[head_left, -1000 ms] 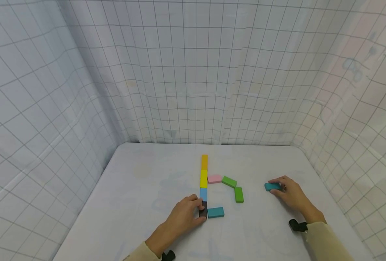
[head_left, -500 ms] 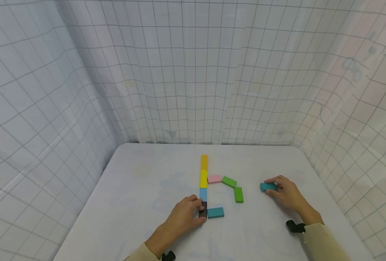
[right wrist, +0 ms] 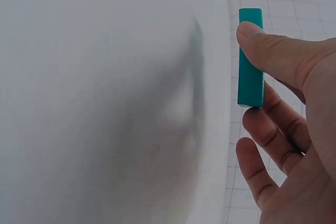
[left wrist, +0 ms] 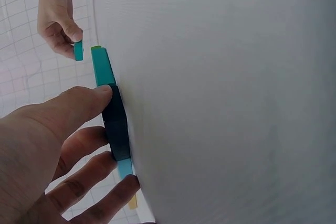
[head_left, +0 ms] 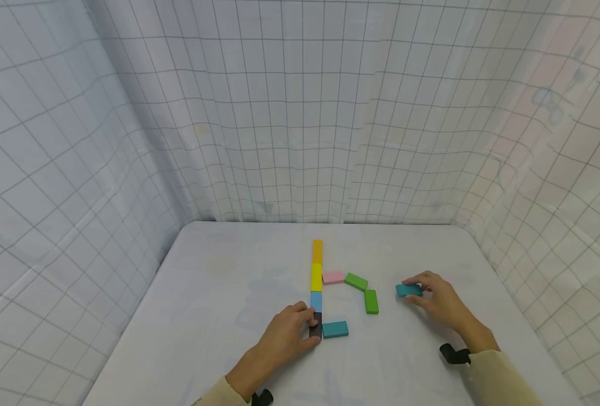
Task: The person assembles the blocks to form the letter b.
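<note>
My left hand grips a black block between thumb and fingers. That block stands at the near end of a straight row with a light blue block, a yellow block and an orange block. A teal block lies at a right angle to the black one, on its right side. My right hand pinches another teal block between thumb and fingers; in the right wrist view it hangs clear of the table surface.
A pink block extends right from the yellow one. Beyond it lie a slanted green block and a second green block turned towards me. White table; gridded white curtains surround its back and sides.
My right hand has moved left with its teal block, closer to the green blocks. The left hand stays on the black block, and the laid blocks keep their places.
</note>
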A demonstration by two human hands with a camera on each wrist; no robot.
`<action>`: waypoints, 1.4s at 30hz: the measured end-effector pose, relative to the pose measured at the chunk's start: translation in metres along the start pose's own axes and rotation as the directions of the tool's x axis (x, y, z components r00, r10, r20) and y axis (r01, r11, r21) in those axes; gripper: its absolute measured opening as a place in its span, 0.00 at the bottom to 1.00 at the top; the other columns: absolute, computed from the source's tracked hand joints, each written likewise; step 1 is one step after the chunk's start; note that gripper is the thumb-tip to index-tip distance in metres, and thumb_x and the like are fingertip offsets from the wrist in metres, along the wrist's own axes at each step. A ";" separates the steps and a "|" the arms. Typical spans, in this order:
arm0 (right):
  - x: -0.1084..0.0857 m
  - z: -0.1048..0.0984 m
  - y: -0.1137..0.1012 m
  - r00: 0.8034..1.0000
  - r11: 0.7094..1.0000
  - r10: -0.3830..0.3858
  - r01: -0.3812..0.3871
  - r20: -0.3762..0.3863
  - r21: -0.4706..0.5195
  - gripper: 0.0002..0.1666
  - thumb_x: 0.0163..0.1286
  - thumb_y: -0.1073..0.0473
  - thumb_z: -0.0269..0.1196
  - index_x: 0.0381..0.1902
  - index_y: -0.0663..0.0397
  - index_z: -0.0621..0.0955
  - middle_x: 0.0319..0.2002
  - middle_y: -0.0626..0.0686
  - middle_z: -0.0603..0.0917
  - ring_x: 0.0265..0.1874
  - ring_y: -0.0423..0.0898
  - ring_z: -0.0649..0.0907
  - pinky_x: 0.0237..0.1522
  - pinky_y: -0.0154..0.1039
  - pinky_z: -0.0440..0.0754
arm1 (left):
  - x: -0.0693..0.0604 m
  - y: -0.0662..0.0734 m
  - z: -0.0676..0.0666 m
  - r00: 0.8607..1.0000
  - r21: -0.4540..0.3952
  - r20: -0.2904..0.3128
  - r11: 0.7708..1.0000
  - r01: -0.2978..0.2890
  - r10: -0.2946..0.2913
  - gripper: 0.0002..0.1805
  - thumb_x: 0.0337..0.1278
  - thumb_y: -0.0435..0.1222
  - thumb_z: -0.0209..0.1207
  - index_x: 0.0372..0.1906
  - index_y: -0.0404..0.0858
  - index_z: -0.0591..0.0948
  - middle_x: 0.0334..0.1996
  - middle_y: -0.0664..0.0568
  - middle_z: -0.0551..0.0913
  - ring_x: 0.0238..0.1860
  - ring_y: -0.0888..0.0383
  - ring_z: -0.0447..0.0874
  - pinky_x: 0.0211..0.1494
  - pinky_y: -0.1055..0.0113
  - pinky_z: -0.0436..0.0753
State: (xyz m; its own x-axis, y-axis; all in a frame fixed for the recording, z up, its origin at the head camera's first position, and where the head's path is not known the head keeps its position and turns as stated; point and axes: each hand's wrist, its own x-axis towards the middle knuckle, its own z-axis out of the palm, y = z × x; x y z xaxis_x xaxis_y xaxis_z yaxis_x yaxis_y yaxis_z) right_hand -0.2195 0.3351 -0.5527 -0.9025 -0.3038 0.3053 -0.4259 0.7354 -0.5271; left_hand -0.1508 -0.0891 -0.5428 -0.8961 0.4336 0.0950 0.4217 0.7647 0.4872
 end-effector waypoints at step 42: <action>-0.001 0.031 -0.073 0.962 0.987 -0.159 0.154 0.222 0.042 0.21 0.72 0.57 0.85 0.59 0.36 0.93 0.57 0.40 0.89 0.58 0.43 0.86 0.63 0.46 0.91 | 0.001 0.000 0.001 1.000 0.009 0.000 1.000 0.004 -0.004 0.14 0.61 0.41 0.88 0.47 0.44 0.95 0.46 0.55 0.89 0.46 0.60 0.86 0.57 0.58 0.95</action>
State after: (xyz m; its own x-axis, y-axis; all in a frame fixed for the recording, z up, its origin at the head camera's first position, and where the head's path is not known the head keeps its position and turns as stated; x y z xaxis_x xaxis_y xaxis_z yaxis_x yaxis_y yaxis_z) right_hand -0.1889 0.2632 -0.5387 -0.8146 -0.5437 0.2021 -0.5621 0.6538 -0.5066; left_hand -0.1517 -0.0882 -0.5439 -0.8976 0.4308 0.0934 0.4197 0.7705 0.4797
